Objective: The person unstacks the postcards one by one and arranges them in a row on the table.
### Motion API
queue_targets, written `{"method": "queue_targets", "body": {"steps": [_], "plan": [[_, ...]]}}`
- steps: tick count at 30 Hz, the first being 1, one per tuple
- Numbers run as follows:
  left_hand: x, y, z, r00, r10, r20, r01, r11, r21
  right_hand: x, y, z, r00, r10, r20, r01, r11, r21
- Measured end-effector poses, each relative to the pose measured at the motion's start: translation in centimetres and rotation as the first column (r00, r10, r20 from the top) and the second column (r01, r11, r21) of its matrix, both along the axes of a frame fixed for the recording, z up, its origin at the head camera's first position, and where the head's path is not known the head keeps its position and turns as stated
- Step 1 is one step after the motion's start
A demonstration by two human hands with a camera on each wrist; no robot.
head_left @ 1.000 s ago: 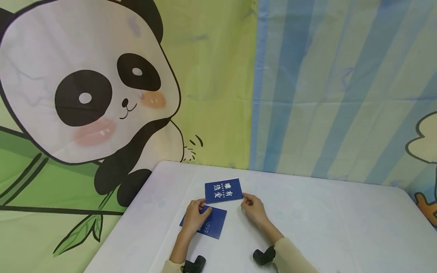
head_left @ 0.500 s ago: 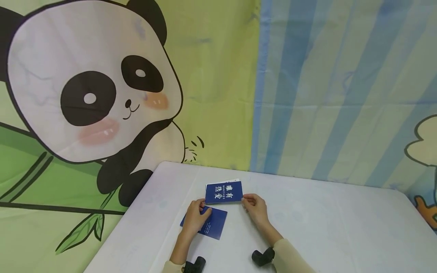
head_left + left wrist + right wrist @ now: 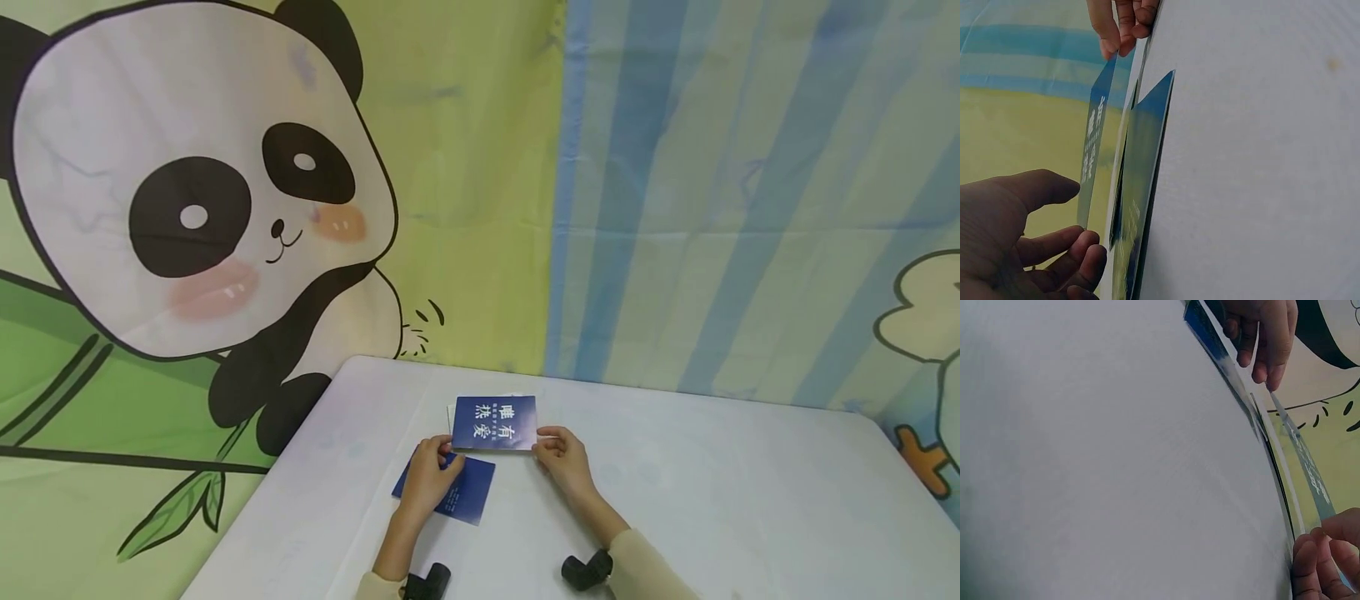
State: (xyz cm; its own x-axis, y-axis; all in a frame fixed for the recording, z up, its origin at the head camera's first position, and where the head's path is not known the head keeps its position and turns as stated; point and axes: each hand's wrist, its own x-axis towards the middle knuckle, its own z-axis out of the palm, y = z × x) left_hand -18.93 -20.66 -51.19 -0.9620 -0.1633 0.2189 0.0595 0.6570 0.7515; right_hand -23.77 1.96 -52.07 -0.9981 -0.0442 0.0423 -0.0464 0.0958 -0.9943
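A dark blue card with white characters [image 3: 493,422] is raised above the table between both hands. My left hand [image 3: 430,477] pinches its near left corner with thumb and fingers. At the near right corner, my right hand [image 3: 562,461] pinches it. The left wrist view has this card [image 3: 1094,134] tilted, the left hand [image 3: 1029,228] at the near end and the right hand [image 3: 1124,25] at the far end. Under the left hand lies a second blue card [image 3: 472,492] with small print, partly hidden. A white edge [image 3: 451,415] shows behind the raised card; what it belongs to is mostly hidden.
A white-covered table [image 3: 690,483] extends widely to the right. At its far side hangs a fabric backdrop [image 3: 480,208] with a printed panda. Black devices [image 3: 587,570] are worn on both wrists.
The card with white characters has come up off the table and tilted, its face now paler. A white edge has appeared behind it. Both hands have barely moved; the second card stays put.
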Motion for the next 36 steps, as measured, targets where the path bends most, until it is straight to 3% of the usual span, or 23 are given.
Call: {"method": "queue_targets", "body": {"steps": [6,15,21,29,36], "plan": [[-0.1,0.4,0.1,1.000,-0.003,-0.002,0.003,1.000,0.016,0.4,0.6,-0.2,0.999,-0.029,0.028,0.028,0.998,0.057],[-0.1,1.1,0.3,1.000,-0.026,-0.007,0.027,0.995,0.100,1.4,1.9,0.1,0.997,-0.028,0.078,0.030,0.999,-0.025],[-0.1,1.3,0.2,0.996,-0.086,0.021,0.082,0.985,0.153,1.9,2.5,0.0,0.998,0.007,0.064,-0.003,0.998,-0.066],[0.1,1.5,-0.1,0.994,-0.077,0.071,0.069,0.991,0.119,2.2,3.0,0.2,0.993,-0.014,0.121,0.023,0.997,-0.073],[0.1,1.6,-0.3,0.990,-0.126,0.068,0.119,0.988,0.102,2.7,3.3,0.4,0.989,-0.016,0.147,0.030,0.995,-0.098]]}}
